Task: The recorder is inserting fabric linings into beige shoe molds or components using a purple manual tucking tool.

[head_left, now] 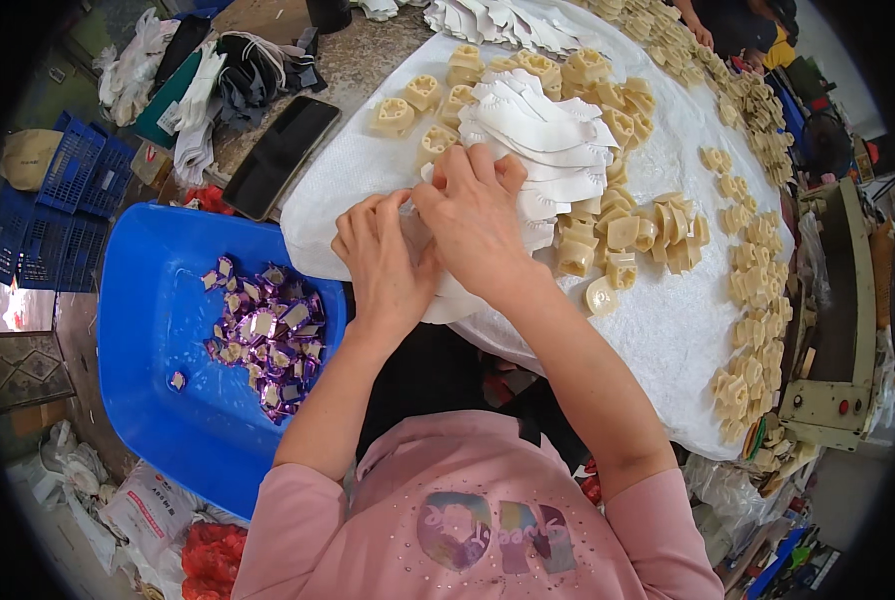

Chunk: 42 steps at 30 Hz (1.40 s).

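My left hand (388, 265) and my right hand (476, 220) meet over the near left part of a white cloth (353, 175). Both have fingers bent and drawn together, fingertips close to one another. Whatever they grip is hidden under the fingers; white material shows between the hands. Just beyond my right hand lies a heap of white cut strips (543, 135) with scalloped edges. Around that heap are hollow beige molded pieces, shaped like small shoe heels (623, 232), and a few more such pieces (423, 92) stand beyond my fingers.
A blue tub (158, 400) on the left holds many shiny purple-covered pieces (278, 335). A dark phone (283, 155) lies beside the cloth. More beige pieces line the right edge (753, 350). Blue crates (53, 230) stand far left; another person's hand (703, 35) shows at the far edge.
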{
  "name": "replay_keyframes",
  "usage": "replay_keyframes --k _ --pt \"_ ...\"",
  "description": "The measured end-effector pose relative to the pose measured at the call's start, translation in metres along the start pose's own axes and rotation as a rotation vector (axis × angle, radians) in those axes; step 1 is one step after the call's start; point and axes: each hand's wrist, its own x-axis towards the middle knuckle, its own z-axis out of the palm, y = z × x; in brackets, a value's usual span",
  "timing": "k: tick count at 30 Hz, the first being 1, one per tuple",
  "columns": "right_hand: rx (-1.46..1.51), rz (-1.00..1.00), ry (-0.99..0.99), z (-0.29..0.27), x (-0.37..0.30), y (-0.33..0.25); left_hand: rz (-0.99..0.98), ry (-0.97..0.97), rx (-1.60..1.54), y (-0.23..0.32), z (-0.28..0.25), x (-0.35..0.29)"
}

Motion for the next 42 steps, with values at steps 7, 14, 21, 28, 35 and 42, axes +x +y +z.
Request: replay_keyframes --k 7,14,21,28,35,42 --pt "0.133 -0.114 0.081 -0.005 -0.024 0.016 0.065 -0.015 -0.049 -0.002 0.003 0.001" --pt "0.229 -0.031 0.2 -0.004 -0.036 0.019 0.122 0.013 -0.147 -0.008 0.005 -0.004" --pt "0.246 -0.06 0.228 -0.005 -0.034 0.017 0.14 0.093 -0.177 -0.018 0.007 -0.002" --pt "0.958 0.165 0.515 -0.042 -0.061 0.035 0.111 0.146 -0.144 -0.015 0.007 -0.002" --pt "0.994 0.205 0.87 -0.103 -0.102 0.08 0.005 0.089 -0.238 -0.018 0.013 -0.003" --pt "0.758 0.115 0.498 -0.118 -0.114 0.055 0.279 0.128 -0.118 0.029 -0.023 -0.002"
